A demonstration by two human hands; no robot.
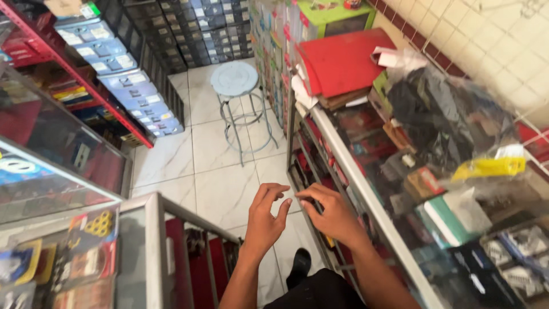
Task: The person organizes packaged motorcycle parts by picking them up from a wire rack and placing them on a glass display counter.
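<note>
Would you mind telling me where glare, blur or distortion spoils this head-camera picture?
Head view: even daylight, soft shadows; glare on the glass counter at right and the showcase at left veils their contents; the plastic bags smear into a blur; both hands, left hand and right hand, are slightly soft; wide-angle lens bends the drawer racks and stool.

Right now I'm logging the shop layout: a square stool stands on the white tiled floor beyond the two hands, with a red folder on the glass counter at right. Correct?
Not quite: the stool is round, not square, as the head view shows. It does stand on the white tiled floor beyond the left hand and right hand, and the red folder lies on the glass counter.
</note>
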